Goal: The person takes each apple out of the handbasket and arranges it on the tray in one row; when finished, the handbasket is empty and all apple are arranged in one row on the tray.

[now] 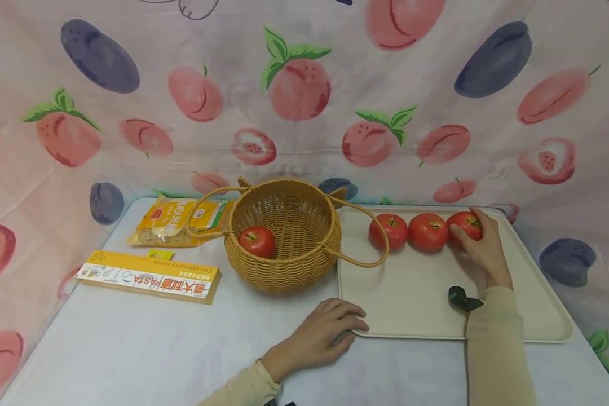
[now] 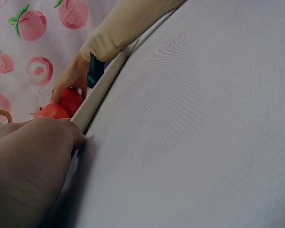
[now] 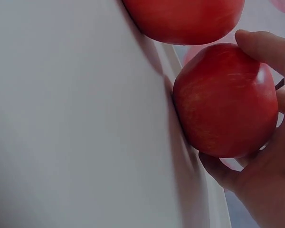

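Right hand: thumb and fingers curve around the rightmost apple, at the far side of the tray.
Left hand: fingers relaxed, grasping nothing, resting at the near left corner of the tray.
Row: two more apples sit left of the gripped one.
Basket: wicker, beside the tray, one red apple inside.
Bench, left: a yellow packet behind a pasta box.
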{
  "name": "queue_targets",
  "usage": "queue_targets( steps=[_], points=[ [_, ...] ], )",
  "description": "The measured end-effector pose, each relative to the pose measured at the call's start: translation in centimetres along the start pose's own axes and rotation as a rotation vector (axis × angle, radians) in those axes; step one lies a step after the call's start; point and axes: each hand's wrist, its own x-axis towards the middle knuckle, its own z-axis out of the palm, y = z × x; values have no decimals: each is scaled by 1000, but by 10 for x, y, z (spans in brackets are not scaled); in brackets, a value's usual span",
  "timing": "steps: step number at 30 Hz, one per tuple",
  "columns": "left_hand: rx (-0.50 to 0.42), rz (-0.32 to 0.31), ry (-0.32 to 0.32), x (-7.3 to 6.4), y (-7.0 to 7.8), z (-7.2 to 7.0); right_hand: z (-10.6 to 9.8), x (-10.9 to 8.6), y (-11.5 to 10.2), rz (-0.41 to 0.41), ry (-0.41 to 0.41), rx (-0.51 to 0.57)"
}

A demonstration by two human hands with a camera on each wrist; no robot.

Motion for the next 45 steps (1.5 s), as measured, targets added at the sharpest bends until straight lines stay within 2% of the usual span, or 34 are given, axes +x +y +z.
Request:
queue_targets(
  steps=[6,13,25,29,32,35,39,45],
  points=[
    [8,1,-3,1,0,0,-1,0,-3,-9,20,81],
    [14,-9,-14,2,-1,0,-2,0,-3,-14,39,86],
    [21,1,-1,1,-1,1,-3,1,-16,0,246,118],
    [19,4,-2,0,-1,1,-1,0,-22,-34,282,131],
    [17,4,-3,0,-1,1,1,-1,-29,-104,300,144],
    [18,2,-4,0,0,1,3,-3,-40,-171,284,171],
    [22,1,-5,0,0,0,5,-8,-60,-209,241,172],
    [20,0,-4,0,1,-1,11,-8,-68,-249,217,131]
  ],
)
